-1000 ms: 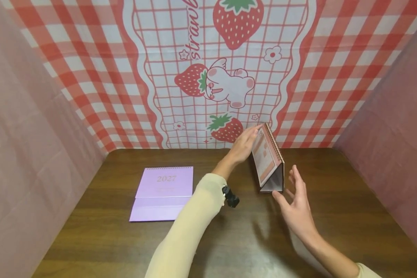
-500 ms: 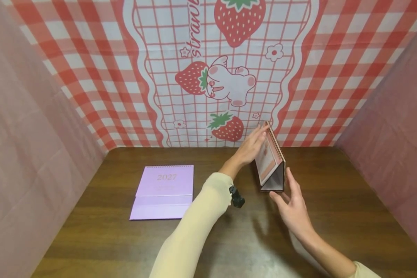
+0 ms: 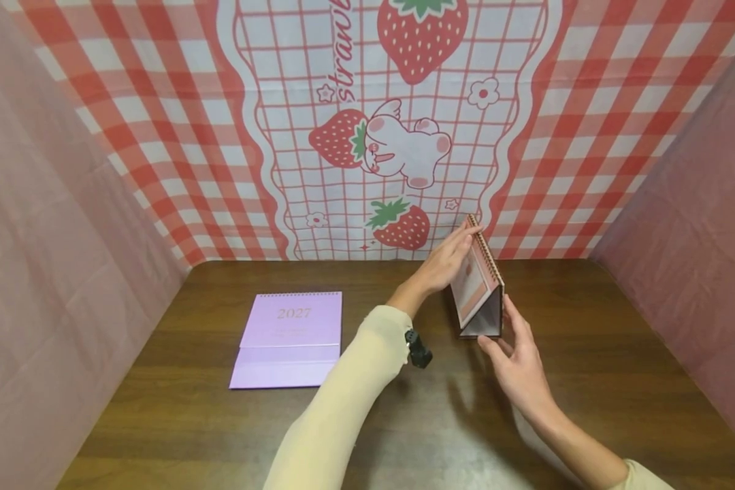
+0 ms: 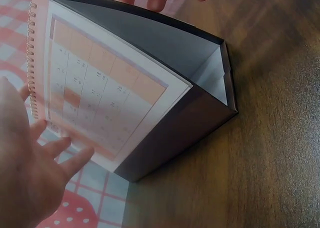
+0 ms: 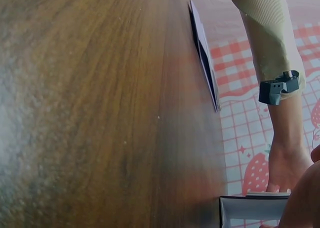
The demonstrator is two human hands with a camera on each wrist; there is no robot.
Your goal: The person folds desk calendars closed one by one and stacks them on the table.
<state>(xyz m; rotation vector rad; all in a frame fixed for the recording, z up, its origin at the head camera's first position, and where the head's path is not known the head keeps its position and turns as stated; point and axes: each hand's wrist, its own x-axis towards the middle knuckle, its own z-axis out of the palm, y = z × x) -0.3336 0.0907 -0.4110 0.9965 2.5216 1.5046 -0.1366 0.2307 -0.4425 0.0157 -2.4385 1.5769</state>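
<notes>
A desk calendar (image 3: 473, 289) with a spiral top and pink-and-white pages stands like a tent on the right half of the table, its open triangular end toward me. Along its page side lies my left hand (image 3: 442, 267), fingers extended, the tips at the spiral edge. In the left wrist view those fingers (image 4: 75, 162) are spread against the calendar page (image 4: 102, 88). My right hand (image 3: 523, 374) is at the near end, fingers along the back panel and thumb near the base corner. Whether the thumb touches it I cannot tell.
A purple calendar (image 3: 288, 350) marked 2027 lies nearly flat on the left of the wooden table (image 3: 404, 435). A checked strawberry cloth (image 3: 269, 136) hangs behind. Pink cloth (image 3: 680, 224) closes off both sides.
My left hand has moved right and up along the page to the spiral edge. My right hand's fingers have come in beside the back panel. The standing calendar has hardly moved.
</notes>
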